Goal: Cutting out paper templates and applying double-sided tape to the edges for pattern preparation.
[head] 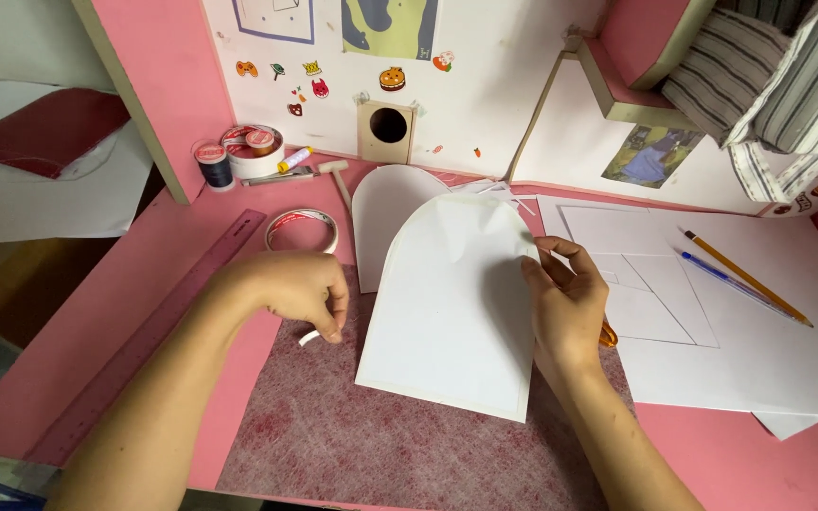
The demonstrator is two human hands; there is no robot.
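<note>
Two arched white boards (452,303), (381,213); two tape rolls (302,230), (256,147); one ruler (149,331); one pencil (745,277).

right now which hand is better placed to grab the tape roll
Left. The left hand sits just below the tape roll, while the right hand is pinching the white arched card's edge.

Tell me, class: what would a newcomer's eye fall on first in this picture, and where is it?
First, the big white arch-shaped card at the centre, lying on a mottled red mat, with the right hand gripping its right edge. Beside it the left hand pinches a small white strip near a roll of tape. All around is the bright pink desk, with a long ruler slanting down its left side.
</note>
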